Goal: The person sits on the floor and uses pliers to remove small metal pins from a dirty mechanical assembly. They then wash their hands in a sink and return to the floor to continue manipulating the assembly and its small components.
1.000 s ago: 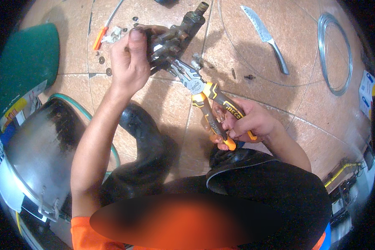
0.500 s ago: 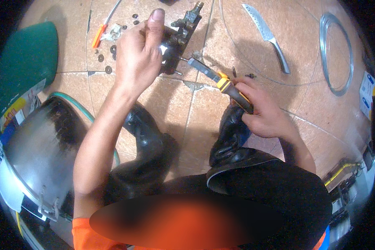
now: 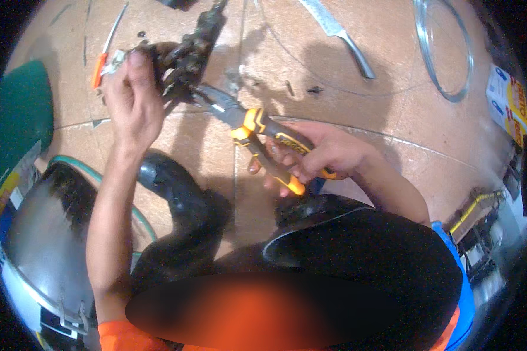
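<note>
My left hand (image 3: 134, 102) is closed round a dark, greasy metal valve-like assembly (image 3: 193, 50) with several protruding fittings, held at the upper middle left. My right hand (image 3: 316, 152) grips combination pliers (image 3: 249, 126) by their yellow and black handles, which are spread apart. The pliers' jaws point up-left at the lower part of the assembly; I cannot tell whether they grip a piece of it. An orange-handled screwdriver (image 3: 102, 61) and a crumpled pale scrap (image 3: 116, 61) lie by my left hand. Small dark metal parts (image 3: 315, 89) lie above my right hand.
A kitchen knife (image 3: 351, 55) and a wire coil (image 3: 442, 47) lie on the tiled floor (image 3: 386, 105). At left are a green object (image 3: 23, 99), a large metal pot (image 3: 47, 245) and a green hose (image 3: 85, 169). My black boots (image 3: 175, 199) are below; printed packages (image 3: 506, 99) sit at right.
The pliers turned edge-on with the handles together, then swung back flat with them spread. My left hand and the assembly shifted up, then back down. The whole view has shifted left.
</note>
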A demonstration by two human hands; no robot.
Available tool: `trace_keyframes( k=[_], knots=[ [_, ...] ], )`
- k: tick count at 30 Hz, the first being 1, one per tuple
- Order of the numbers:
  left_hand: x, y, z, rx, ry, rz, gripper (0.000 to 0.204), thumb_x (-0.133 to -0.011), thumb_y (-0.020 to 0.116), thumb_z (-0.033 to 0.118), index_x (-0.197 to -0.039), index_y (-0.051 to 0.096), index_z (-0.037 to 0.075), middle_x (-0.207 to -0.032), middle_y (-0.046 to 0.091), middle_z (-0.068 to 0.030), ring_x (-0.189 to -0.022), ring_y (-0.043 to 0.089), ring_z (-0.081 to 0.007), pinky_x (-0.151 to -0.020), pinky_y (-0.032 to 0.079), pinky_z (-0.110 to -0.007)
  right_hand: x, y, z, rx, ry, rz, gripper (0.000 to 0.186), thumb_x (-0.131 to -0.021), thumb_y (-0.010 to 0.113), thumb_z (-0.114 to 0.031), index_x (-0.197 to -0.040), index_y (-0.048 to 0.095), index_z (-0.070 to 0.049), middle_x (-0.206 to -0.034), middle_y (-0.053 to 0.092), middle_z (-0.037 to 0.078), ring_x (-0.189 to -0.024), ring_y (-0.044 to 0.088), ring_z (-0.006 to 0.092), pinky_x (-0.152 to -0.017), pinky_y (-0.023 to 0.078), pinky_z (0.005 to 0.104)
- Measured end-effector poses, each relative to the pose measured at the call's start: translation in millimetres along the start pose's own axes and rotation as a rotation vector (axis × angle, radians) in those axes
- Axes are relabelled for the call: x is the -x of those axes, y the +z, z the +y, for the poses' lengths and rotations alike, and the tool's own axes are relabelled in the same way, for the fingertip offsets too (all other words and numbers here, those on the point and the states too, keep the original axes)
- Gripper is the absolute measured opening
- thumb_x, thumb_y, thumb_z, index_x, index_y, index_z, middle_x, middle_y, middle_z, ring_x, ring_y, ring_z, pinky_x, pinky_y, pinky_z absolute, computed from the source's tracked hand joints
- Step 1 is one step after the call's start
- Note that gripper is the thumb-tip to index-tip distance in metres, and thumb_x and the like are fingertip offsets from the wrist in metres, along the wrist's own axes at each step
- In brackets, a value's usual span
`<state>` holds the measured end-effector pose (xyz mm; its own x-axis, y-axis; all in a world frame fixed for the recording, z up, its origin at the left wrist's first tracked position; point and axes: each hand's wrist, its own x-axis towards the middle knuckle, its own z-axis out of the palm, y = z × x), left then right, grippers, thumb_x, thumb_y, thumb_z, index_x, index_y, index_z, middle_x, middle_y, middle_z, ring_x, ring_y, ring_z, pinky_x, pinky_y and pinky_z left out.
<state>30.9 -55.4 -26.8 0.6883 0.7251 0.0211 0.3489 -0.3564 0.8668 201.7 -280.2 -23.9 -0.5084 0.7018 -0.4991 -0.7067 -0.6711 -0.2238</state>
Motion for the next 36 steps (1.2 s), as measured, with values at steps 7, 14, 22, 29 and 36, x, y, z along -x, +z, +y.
trace_keyframes(
  k=[7,14,22,29,36],
  knots=[
    [12,5,-6,0.030,-0.065,-0.052,0.050,-0.103,0.032,0.033,-0.099,0.067,-0.003,-0.068,0.062,-0.0028,-0.064,0.054,-0.0088,-0.059,0.044,-0.025,2,-9,18,-0.093,0.012,-0.061,0.044,-0.063,0.057,0.008,-0.104,0.047,-0.004,-0.098,0.058,0.013,-0.081,0.063,0.0224,-0.064,0.054,0.0349],
    [-4,1,-3,-0.289,-0.288,-0.075,0.054,-0.102,0.036,0.038,-0.075,0.059,-0.002,-0.059,0.050,-0.0041,-0.055,0.044,-0.0115,-0.054,0.038,-0.030,-3,5,21,1.671,-0.120,0.516,0.048,-0.070,0.065,-0.005,-0.115,0.049,-0.006,-0.120,0.047,0.024,-0.105,0.054,0.0385,-0.082,0.049,0.0479],
    [-4,0,7,-0.018,-0.442,-0.009,0.062,-0.101,0.031,0.048,-0.072,0.060,0.001,-0.053,0.045,0.0015,-0.045,0.040,-0.0067,-0.041,0.032,-0.025,6,-9,33,1.909,-0.191,0.701,0.047,-0.064,0.065,-0.001,-0.109,0.053,-0.009,-0.119,0.048,0.021,-0.112,0.047,0.0396,-0.089,0.040,0.0499],
    [-3,-3,7,0.222,-0.588,0.043,0.064,-0.097,0.029,0.058,-0.082,0.060,0.004,-0.054,0.047,0.0017,-0.043,0.041,-0.0055,-0.038,0.031,-0.022,7,-2,31,1.844,-0.358,0.734,0.041,-0.060,0.063,0.001,-0.100,0.053,-0.006,-0.116,0.048,0.023,-0.107,0.049,0.0413,-0.087,0.041,0.0493],
    [1,-20,-30,0.530,-0.734,0.037,0.056,-0.095,0.035,0.059,-0.094,0.056,0.006,-0.070,0.055,-0.0023,-0.046,0.037,-0.0063,-0.039,0.025,-0.021,11,2,27,1.850,-0.475,0.819,0.030,-0.062,0.059,0.000,-0.091,0.054,-0.004,-0.115,0.049,0.026,-0.106,0.050,0.0419,-0.085,0.041,0.0492]
  ],
)
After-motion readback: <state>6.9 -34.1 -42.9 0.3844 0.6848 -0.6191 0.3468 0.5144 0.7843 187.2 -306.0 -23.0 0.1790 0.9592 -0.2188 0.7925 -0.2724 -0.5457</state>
